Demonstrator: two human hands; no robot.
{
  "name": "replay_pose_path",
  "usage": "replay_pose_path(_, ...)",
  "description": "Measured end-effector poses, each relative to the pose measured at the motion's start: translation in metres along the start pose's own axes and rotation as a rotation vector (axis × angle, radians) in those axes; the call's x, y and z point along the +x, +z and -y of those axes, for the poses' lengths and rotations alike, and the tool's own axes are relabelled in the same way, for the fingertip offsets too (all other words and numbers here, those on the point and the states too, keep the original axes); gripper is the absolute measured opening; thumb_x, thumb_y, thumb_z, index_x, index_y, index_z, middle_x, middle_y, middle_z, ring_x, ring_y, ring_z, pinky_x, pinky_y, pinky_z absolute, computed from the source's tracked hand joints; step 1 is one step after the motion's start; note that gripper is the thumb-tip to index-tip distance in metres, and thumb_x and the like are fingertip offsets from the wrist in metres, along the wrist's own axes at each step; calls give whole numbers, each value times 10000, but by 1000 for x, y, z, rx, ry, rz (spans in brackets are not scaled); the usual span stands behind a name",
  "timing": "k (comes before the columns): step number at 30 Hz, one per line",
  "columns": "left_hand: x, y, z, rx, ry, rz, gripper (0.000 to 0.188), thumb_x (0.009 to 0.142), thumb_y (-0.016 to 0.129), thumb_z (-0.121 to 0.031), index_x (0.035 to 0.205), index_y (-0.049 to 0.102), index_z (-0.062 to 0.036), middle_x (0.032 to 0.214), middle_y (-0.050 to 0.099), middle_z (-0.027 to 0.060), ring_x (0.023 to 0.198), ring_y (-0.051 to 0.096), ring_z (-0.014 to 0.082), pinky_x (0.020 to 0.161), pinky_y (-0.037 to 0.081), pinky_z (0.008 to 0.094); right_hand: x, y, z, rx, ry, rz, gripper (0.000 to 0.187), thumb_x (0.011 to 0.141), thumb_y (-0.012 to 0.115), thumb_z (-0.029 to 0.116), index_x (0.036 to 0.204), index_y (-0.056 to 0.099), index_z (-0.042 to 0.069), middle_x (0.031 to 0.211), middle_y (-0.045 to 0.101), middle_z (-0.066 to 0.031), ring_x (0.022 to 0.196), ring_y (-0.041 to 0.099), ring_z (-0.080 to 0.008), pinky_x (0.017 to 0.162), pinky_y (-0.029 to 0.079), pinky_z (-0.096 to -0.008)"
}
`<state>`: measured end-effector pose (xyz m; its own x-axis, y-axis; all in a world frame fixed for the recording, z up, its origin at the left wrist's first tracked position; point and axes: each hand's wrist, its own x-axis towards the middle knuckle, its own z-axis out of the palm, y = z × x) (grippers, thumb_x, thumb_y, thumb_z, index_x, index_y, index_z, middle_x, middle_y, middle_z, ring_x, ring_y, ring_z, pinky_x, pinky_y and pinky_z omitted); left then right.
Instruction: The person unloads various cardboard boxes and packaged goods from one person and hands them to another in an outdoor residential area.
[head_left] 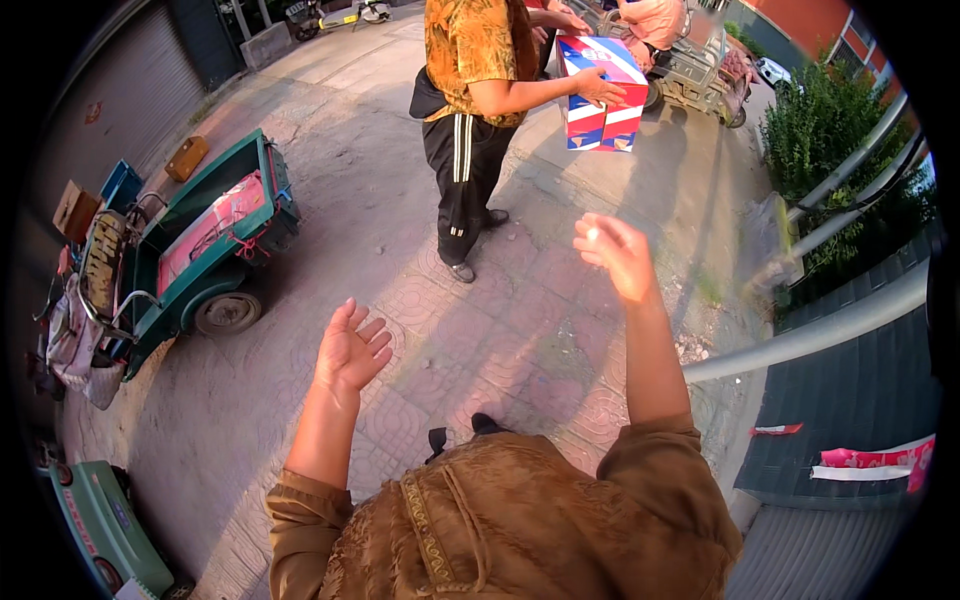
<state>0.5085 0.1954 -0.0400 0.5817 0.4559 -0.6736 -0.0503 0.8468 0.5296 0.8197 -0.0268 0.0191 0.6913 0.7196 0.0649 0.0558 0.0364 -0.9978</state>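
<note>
Both my hands are raised in front of me over the paving. My left hand (352, 348) is open, its palm turned inward and its fingers apart, with nothing in it. Farther forward, my right hand (617, 255) has its fingers stretched out and slightly bent, and it also looks free of any object. Ahead of me, a person in an orange patterned shirt (478, 50) and black striped trousers has a hand on a red, white and blue cardboard box (607, 95). The box is beyond my right hand, apart from it. Another person's hand (565, 18) shows behind the box.
A green cargo tricycle (165, 300) with a pink sheet in its bed stands at left. The back of a green vehicle (110, 525) shows lower left. A metal pole (830, 325) and shrubs (825, 130) line the right. Another cart (700, 75) stands far right.
</note>
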Motion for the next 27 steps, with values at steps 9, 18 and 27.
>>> replay_pose_path(9, 66, 164, 38, 260, -99, 258, 1082, 694, 601, -639, 1419, 51, -54, 1458, 71, 227, 1343, 66, 398, 1076, 71, 494, 101, -151, 31, 14, -77, -552, 559, 801, 630, 374, 1185, 493, -8, 1097, 575, -102, 1004, 557, -192, 791, 450, -309)
replay_pose_path(18, 94, 221, 49, 126, -61, 303, 1259, 594, 575, -766, 1409, -60, -47, 1454, 7, 250, 1337, 4, 429, 1065, 31, 530, 195, -183, 22, -31, 85, -472, 760, 802, 525, 559, 1321, 355, 30, 1319, 392, -162, 1153, 420, -313, 982, 283, -435)
replay_pose_path(27, 72, 148, 41, -78, 79, 462, 843, 740, 629, -557, 1353, 246, -123, 1293, 415, 121, 1119, 481, 270, 876, 441, 471, 108, -80, -29, -273, -111, -176, 334, 858, 603, 247, 1002, 560, -51, 904, 579, -53, 805, 510, -105, 726, 415, -251)
